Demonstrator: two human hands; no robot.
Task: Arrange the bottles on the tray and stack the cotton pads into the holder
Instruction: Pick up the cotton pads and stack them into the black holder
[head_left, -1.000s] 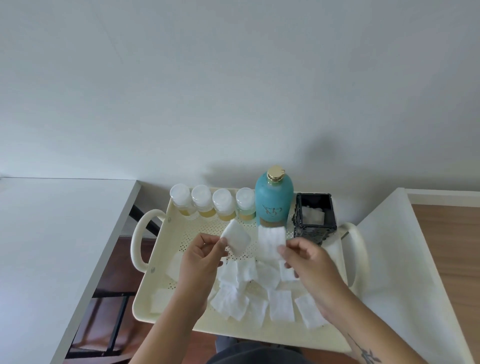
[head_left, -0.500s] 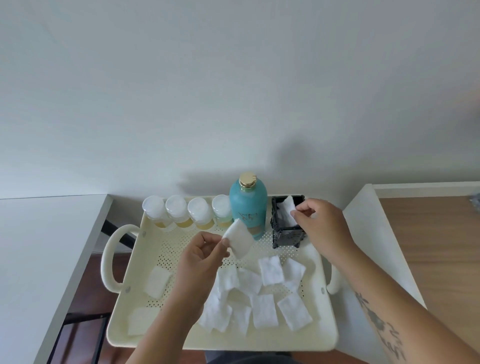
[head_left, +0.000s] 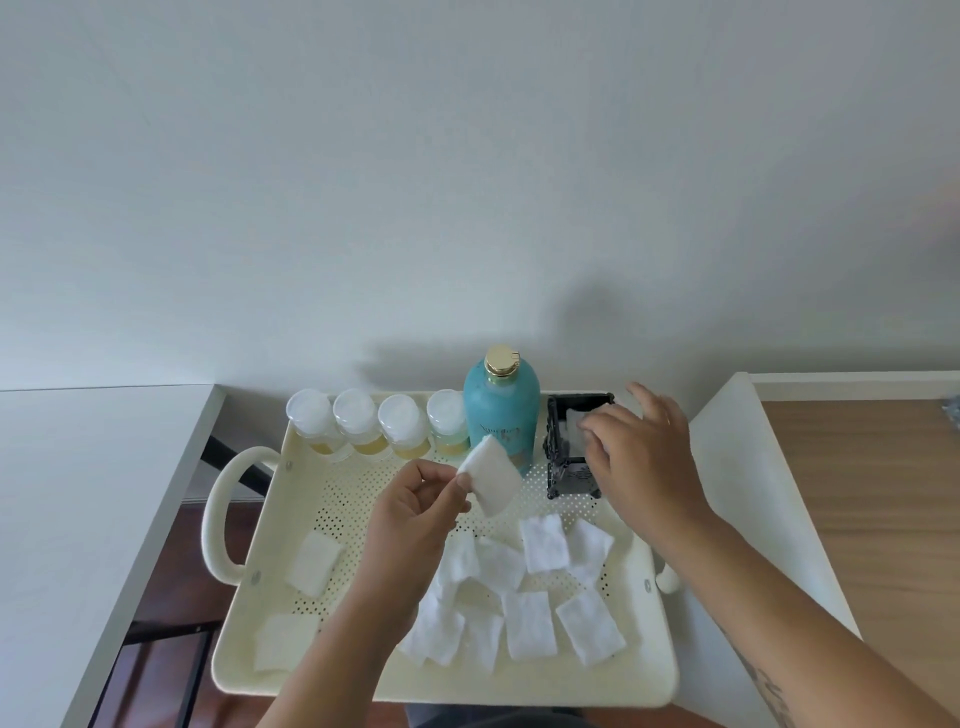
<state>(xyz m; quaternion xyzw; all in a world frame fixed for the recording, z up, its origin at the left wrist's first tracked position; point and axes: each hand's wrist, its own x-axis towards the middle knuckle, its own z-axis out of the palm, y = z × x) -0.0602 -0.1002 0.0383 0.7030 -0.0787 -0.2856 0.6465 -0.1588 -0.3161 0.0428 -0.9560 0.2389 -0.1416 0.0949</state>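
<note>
Cotton pads (head_left: 530, 623), white and roughly square, lie loose and overlapping in a heap on the cream perforated tray (head_left: 519, 693), by its near edge and right of centre. Two more pads lie apart from the heap, one at the near left corner (head_left: 280, 642) and one (head_left: 311, 564) a little farther in along the left side, near the left handle (head_left: 215, 519).

Left hand (head_left: 410, 519): raised above the middle of the tray, thumb and forefinger pinching a single pad (head_left: 493, 480) by its corner. That pad is held clear of the tray floor.

Right hand (head_left: 644, 457): over the black square holder (head_left: 571, 475), fingers spread and loosely bent, gripping nothing. The fingertips touch a white pad (head_left: 571, 421) seated inside the holder. The holder stands upright at the far right corner of the tray. A pale mark on its front face is not legible.

Far edge: a teal bottle (head_left: 501, 410) with a gold cap stands upright just left of the holder. Gold script on its body is too blurred to read. To its left stand four small bottles (head_left: 358, 415) with white caps and yellowish contents, in a row, each just beside the next. No label can be read on them.
</note>
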